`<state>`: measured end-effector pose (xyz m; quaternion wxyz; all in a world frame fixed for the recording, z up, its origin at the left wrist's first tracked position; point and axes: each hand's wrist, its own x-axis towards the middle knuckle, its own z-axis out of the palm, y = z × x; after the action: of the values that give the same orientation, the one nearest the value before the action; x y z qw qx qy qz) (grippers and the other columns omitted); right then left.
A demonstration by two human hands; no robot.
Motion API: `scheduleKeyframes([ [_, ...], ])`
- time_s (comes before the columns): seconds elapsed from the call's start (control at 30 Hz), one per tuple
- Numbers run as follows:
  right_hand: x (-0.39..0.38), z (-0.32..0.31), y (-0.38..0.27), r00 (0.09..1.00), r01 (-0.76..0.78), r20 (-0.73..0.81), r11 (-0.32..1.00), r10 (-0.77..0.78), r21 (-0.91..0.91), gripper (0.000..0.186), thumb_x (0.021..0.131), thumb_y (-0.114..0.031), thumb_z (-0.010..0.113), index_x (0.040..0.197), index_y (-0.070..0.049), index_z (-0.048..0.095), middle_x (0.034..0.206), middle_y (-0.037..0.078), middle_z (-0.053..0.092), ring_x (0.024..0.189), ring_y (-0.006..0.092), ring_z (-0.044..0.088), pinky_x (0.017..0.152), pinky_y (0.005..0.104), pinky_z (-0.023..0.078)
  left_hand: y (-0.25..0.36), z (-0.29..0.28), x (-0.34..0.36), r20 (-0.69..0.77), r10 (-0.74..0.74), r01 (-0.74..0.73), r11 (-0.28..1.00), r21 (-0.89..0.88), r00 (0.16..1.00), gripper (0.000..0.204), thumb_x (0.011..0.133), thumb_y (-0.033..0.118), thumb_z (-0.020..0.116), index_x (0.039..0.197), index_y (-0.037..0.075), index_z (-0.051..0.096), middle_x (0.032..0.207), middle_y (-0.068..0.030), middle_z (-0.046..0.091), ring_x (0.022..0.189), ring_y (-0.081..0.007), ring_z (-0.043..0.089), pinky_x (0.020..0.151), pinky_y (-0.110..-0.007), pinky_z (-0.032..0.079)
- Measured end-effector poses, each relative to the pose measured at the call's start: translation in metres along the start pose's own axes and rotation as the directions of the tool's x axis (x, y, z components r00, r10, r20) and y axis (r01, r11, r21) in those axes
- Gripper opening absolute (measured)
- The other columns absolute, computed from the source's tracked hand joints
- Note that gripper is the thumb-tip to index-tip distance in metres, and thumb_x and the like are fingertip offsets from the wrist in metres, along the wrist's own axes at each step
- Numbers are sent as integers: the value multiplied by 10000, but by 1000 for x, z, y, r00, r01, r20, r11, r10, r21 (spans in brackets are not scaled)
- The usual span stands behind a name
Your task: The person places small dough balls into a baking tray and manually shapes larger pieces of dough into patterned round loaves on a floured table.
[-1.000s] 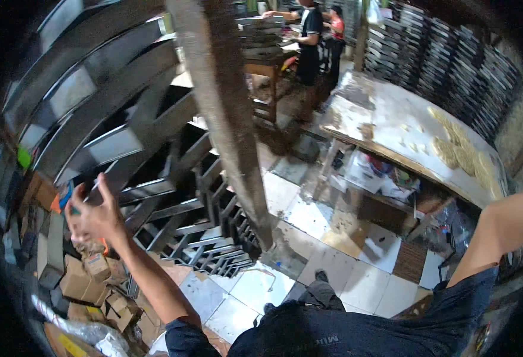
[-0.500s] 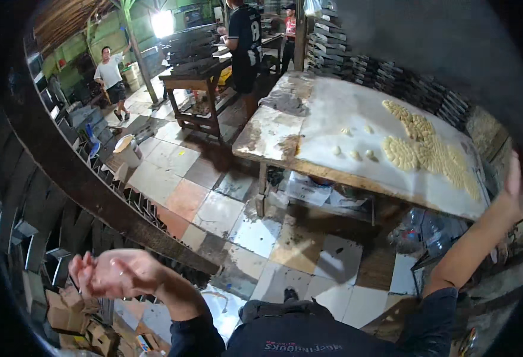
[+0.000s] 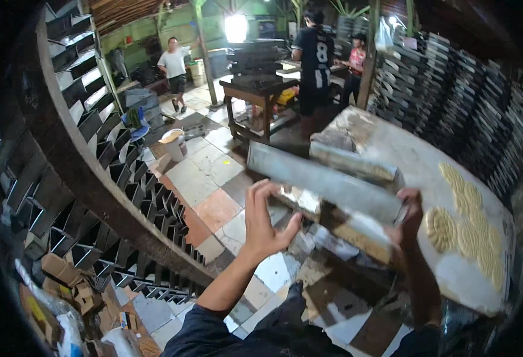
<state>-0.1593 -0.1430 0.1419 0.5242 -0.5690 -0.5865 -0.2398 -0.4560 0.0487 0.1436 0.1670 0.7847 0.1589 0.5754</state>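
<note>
In my right hand (image 3: 409, 219) is one end of a long grey metal baking pan (image 3: 327, 174), with the fingers closed round its right end. The pan is slightly blurred and hangs tilted over the near left part of the table. My left hand (image 3: 265, 221) is just below the pan's left half, thumb and fingers spread. Whether its fingertips touch the pan is hard to see. To the right of the pan, pale shaped dough pieces (image 3: 473, 232) lie in rows and a ring on the white tabletop (image 3: 416, 149).
Stacked metal pans (image 3: 452, 95) line the wall behind the table. A wooden beam (image 3: 104, 199) with racked pans crosses my left side. Cardboard boxes (image 3: 65, 271) lie at lower left. A white bucket (image 3: 174, 144) stands on the tiled floor. Several people are farther back.
My right hand has brought a metal pan in from the right over the table. My left hand has moved up and right towards it. The view has turned to the right.
</note>
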Motion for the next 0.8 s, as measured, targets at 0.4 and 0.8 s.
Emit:
scheduleKeyframes([
  [0.4,-71,134,138,973,205,126,975,-195,-79,215,780,60,666,827,-27,475,878,173,565,852,364,631,760,484,547,-115,160,-25,512,-242,60,936,346,824,738,619,491,928,1240,218,639,1432,-129,487,1453,-448,309,1127,-656,303],
  [0.8,-193,178,218,893,10,448,993,44,-118,287,816,-25,588,1091,-42,506,1224,168,478,1258,343,521,1169,611,336,-214,242,-84,585,-210,71,965,251,783,457,527,322,970,783,97,665,1093,-105,656,1097,-358,519,916,-526,408],
])
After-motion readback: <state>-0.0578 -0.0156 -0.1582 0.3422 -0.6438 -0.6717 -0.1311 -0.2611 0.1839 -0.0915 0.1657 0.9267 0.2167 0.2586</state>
